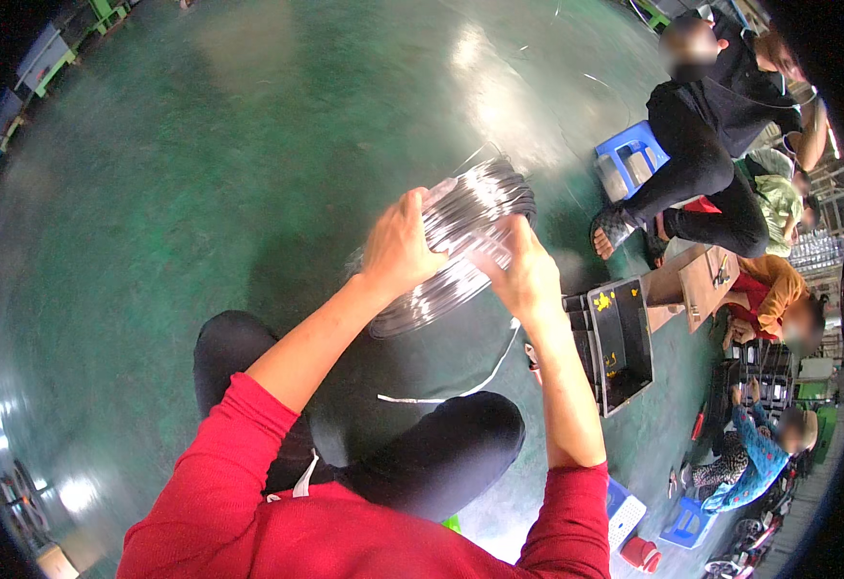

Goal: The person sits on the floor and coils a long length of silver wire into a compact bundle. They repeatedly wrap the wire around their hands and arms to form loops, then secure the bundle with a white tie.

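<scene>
A thick coil of shiny silver wire (465, 212) is held up in front of my knees, tilted, above the green floor. My left hand (401, 246) grips its left side, with the fingers partly hidden behind the strands. On the right side my right hand (526, 270) is closed round the bundle, its fingertips slightly blurred. A loose wire end sticks out at the coil's top. Below it, a thin white strip (456, 394) curves across the floor near my right knee.
Right of my forearm stands a black crate (613, 398) with yellow bits inside. Beyond it are a wooden bench (702, 289) and a person in black seated by a blue stool (625, 140). Other people sit farther right. A red container (642, 555) stands at lower right.
</scene>
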Demonstrator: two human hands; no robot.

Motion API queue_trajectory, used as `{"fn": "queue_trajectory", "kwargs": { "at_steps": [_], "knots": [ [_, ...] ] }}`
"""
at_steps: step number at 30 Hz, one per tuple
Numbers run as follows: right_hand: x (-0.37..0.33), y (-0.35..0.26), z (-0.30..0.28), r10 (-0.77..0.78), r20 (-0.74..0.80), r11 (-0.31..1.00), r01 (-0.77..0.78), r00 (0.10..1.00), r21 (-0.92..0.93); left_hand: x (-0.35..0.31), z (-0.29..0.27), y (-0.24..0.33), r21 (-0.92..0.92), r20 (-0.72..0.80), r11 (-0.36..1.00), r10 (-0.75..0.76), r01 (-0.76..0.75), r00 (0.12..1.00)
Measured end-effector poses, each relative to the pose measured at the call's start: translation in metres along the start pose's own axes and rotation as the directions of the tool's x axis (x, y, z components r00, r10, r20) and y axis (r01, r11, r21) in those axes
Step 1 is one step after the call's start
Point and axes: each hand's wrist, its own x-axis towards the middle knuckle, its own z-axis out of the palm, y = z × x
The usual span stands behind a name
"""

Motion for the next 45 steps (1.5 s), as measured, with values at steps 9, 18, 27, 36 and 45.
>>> {"fn": "queue_trajectory", "kwargs": {
  "at_steps": [9, 18, 27, 36, 45],
  "knots": [
    [0.041, -0.084, -0.006, 0.013, -0.115, 0.929, 0.030, 0.993, 0.369, 0.003, -0.010, -0.001, -0.057, -0.047, 0.996, 0.068, -0.071, 0.997],
    [-0.026, -0.069, -0.015, 0.277, 0.118, 0.714, -0.287, 0.954, 0.638, 0.014, -0.021, 0.000, -0.007, 0.019, 0.998, 0.070, -0.070, 0.997],
    [-0.046, -0.107, -0.040, 0.086, -0.117, 0.951, -0.046, 0.989, 0.307, 0.019, -0.011, -0.005, -0.029, 0.116, 0.999, 0.025, -0.022, 0.993],
    [-0.039, -0.119, -0.058, -0.076, 0.082, 0.996, 0.080, 0.994, -0.040, 0.018, -0.008, 0.003, 0.016, 0.081, 0.999, 0.046, -0.048, 0.996],
    [0.038, -0.118, -0.170, -0.206, 0.407, 0.895, 0.339, 0.890, -0.290, 0.013, -0.009, 0.000, 0.128, 0.109, 0.979, 0.142, -0.156, 0.984]
  ]
}}
